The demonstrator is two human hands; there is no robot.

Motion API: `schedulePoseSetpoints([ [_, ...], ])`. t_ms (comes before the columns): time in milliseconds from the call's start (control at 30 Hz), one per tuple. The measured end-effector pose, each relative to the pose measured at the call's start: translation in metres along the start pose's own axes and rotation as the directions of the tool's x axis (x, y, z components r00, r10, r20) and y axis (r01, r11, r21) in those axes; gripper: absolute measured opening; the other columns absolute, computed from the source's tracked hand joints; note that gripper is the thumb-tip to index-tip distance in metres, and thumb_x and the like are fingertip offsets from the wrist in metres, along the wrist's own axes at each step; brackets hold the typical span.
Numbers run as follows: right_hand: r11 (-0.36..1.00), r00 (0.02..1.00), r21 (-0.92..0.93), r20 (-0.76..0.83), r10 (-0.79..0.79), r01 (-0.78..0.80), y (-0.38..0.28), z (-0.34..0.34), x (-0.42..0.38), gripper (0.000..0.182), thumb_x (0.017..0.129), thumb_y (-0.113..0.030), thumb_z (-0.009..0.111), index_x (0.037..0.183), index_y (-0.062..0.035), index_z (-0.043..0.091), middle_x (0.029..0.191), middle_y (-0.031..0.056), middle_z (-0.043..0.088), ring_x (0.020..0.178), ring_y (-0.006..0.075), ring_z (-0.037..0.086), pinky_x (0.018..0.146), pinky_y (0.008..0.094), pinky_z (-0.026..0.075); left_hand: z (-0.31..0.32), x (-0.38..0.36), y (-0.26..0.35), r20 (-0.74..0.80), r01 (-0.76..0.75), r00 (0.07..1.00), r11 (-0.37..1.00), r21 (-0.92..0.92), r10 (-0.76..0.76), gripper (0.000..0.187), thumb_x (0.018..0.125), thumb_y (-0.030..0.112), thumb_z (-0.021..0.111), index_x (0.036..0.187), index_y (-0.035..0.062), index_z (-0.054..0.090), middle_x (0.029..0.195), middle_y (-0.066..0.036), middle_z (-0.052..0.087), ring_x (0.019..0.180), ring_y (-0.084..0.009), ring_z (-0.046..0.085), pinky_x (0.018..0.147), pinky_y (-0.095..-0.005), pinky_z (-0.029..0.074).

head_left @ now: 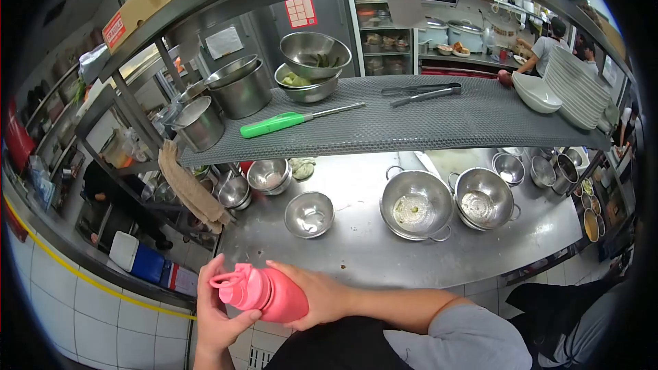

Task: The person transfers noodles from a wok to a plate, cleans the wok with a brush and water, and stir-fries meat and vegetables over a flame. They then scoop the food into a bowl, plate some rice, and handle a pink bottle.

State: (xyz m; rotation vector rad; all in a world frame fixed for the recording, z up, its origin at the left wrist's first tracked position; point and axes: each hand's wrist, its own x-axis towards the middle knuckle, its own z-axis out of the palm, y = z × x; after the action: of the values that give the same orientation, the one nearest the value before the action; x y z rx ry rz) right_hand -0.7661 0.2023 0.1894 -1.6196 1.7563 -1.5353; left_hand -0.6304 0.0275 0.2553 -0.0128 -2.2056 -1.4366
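A pink bottle [286,294] with a looped lid is held between my two hands, tilted with its lid toward the left, in front of the steel table's near edge. My right hand [322,294] wraps round the bottle's body. At the lid end, my left hand [218,318] curves round the cap, its thumb pressed against the pink plastic. A small steel bowl [309,214] sits on the table just beyond the bottle.
Two steel colanders [417,204] stand on the steel table [356,253]. Above it runs a shelf [384,123] with tongs [425,92], a green-handled lighter [281,123], pots and stacked plates [572,89]. A towel [188,188] hangs at left. Other people are at the back right and left.
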Motion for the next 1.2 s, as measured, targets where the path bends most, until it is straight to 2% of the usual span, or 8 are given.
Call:
schedulePoseSetpoints([
  [267, 0.997, 1.000, -0.078, 0.025, 0.006, -0.004, -0.002, 0.004, 0.007, 0.110, 0.063, -0.036, 0.080, 0.148, -0.0084, 0.016, 0.140, 0.0208, 0.039, 0.125, 0.0371, 0.044, 0.102, 0.0430, 0.040, 0.025, -0.001, 0.012, -0.146, 0.108, 0.974, 0.923, -0.369, -0.172, 0.103, 0.061, 0.023, 0.086, 0.142, 0.0010, 0.027, 0.122, -0.012, 0.046, 0.112, -0.0209, 0.049, 0.098, -0.0363, 0.040],
  [500, 0.997, 0.999, -0.053, 0.002, -0.052, 0.052, -0.001, 0.008, 0.005, 0.108, 0.064, -0.036, 0.079, 0.148, -0.0080, 0.016, 0.140, 0.0210, 0.039, 0.123, 0.0370, 0.045, 0.101, 0.0436, 0.041, 0.007, -0.002, 0.007, -0.089, 0.042, 0.994, 0.970, -0.240, -0.065, 0.109, 0.061, 0.026, 0.087, 0.144, 0.0017, 0.021, 0.125, -0.013, 0.046, 0.114, -0.0228, 0.049, 0.099, -0.0370, 0.039],
  [800, 0.987, 1.000, -0.164, 0.020, 0.003, 0.000, 0.000, 0.011, 0.014, 0.107, 0.065, -0.035, 0.079, 0.148, -0.0086, 0.016, 0.137, 0.0216, 0.041, 0.120, 0.0374, 0.048, 0.098, 0.0434, 0.043, 0.027, 0.006, 0.017, -0.255, -0.035, 0.966, 0.965, -0.261, -0.034, 0.114, 0.063, 0.032, 0.086, 0.147, 0.0077, 0.014, 0.135, -0.016, 0.036, 0.118, -0.0285, 0.049, 0.098, -0.0395, 0.042],
  [867, 0.992, 0.999, -0.119, 0.013, -0.036, 0.037, -0.003, 0.011, 0.016, 0.107, 0.065, -0.035, 0.079, 0.148, -0.0086, 0.016, 0.137, 0.0217, 0.041, 0.121, 0.0371, 0.048, 0.099, 0.0430, 0.042, 0.025, 0.013, 0.014, -0.288, -0.049, 0.958, 0.972, -0.228, -0.019, 0.117, 0.061, 0.039, 0.087, 0.147, 0.0087, 0.014, 0.135, -0.016, 0.036, 0.116, -0.0293, 0.052, 0.094, -0.0395, 0.045],
  [1000, 0.997, 0.998, 0.053, -0.030, -0.051, 0.053, -0.008, 0.008, 0.020, 0.108, 0.066, -0.037, 0.079, 0.148, -0.0088, 0.015, 0.136, 0.0211, 0.042, 0.122, 0.0367, 0.047, 0.101, 0.0419, 0.041, -0.005, 0.025, -0.021, -0.235, -0.357, 0.914, 0.931, -0.076, 0.331, 0.105, 0.069, 0.051, 0.079, 0.144, 0.0023, 0.024, 0.134, -0.017, 0.041, 0.108, -0.0299, 0.056, 0.093, -0.0395, 0.044],
  [1067, 0.992, 0.998, 0.115, -0.056, -0.036, 0.042, -0.009, 0.003, 0.024, 0.108, 0.067, -0.037, 0.079, 0.148, -0.0088, 0.015, 0.136, 0.0208, 0.043, 0.122, 0.0370, 0.047, 0.101, 0.0419, 0.041, -0.022, 0.024, -0.026, -0.252, -0.355, 0.847, 0.852, 0.386, 0.467, 0.091, 0.077, 0.054, 0.071, 0.138, -0.0022, 0.033, 0.129, -0.017, 0.047, 0.108, -0.0293, 0.056, 0.094, -0.0396, 0.043],
  [1133, 0.984, 0.997, 0.176, -0.081, -0.017, 0.031, -0.008, 0.001, 0.027, 0.107, 0.068, -0.037, 0.079, 0.148, -0.0088, 0.014, 0.136, 0.0205, 0.043, 0.121, 0.0373, 0.048, 0.101, 0.0419, 0.040, -0.013, 0.019, -0.015, -0.328, -0.248, 0.865, 0.893, 0.376, 0.379, 0.084, 0.081, 0.054, 0.067, 0.135, -0.0033, 0.038, 0.125, -0.017, 0.051, 0.110, -0.0276, 0.055, 0.097, -0.0390, 0.041],
  [1200, 0.992, 0.986, -0.114, -0.152, -0.067, 0.050, -0.004, 0.005, 0.030, 0.105, 0.068, -0.037, 0.078, 0.148, -0.0084, 0.016, 0.136, 0.0203, 0.043, 0.120, 0.0381, 0.048, 0.100, 0.0426, 0.041, 0.001, 0.019, -0.001, -0.343, -0.170, 0.923, 0.985, 0.041, 0.174, 0.082, 0.081, 0.052, 0.068, 0.134, -0.0039, 0.039, 0.126, -0.017, 0.051, 0.110, -0.0262, 0.055, 0.098, -0.0376, 0.041],
])
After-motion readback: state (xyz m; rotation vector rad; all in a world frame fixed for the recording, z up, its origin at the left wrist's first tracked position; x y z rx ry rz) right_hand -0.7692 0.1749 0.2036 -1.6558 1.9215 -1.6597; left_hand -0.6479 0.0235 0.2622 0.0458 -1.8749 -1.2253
